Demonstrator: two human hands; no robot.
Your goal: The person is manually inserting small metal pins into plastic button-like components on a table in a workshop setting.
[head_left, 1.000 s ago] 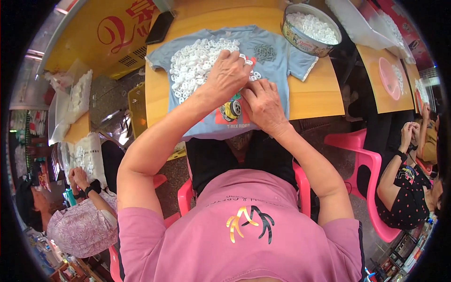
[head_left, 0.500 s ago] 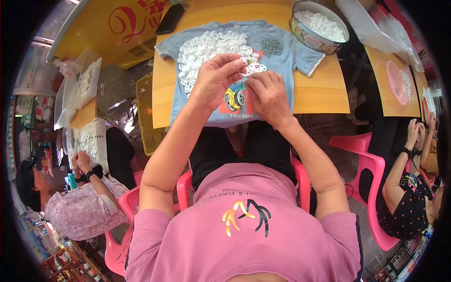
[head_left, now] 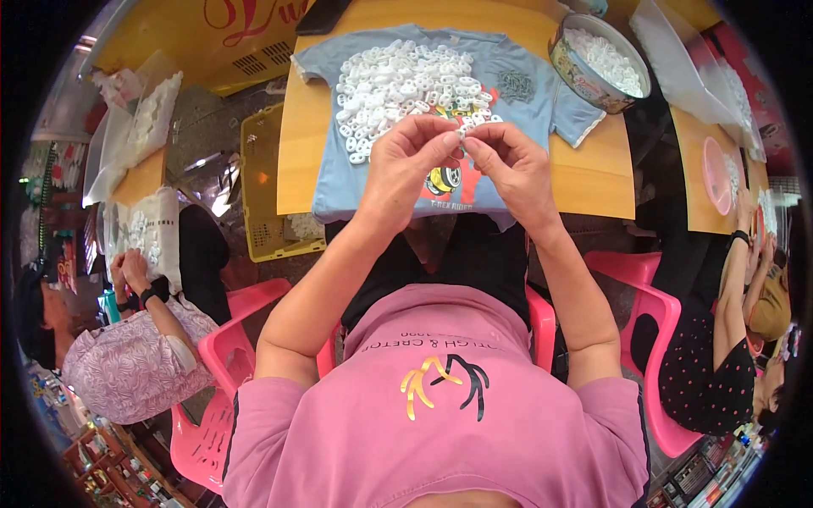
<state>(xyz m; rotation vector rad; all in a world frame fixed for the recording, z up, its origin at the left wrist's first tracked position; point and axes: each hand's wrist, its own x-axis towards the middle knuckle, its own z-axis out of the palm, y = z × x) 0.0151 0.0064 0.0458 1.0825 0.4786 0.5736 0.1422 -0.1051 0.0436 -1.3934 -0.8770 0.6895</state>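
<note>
Hands: my left hand [head_left: 405,161] and right hand [head_left: 512,165] together pinch one white clip [head_left: 461,133].
Shirt: blue shirt [head_left: 440,118] spread on bench [head_left: 593,182], under my hands.
Pile: white clips [head_left: 398,85] on shirt.
Tin: round printed tin [head_left: 597,63], right of shirt.

The small white piece [head_left: 461,133] — perhaps plastic — is mostly hidden (pinched) between both hands' fingertips [head_left: 450,140].

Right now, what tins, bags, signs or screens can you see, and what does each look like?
Tin: upper right of the table, round, printed colourful side, white pieces inside.
Sign: top left, yellow board with red curly writing.
Phone: top edge of the table, flat, black.
Bags: far left, clear plastic, white pieces inside.
</note>
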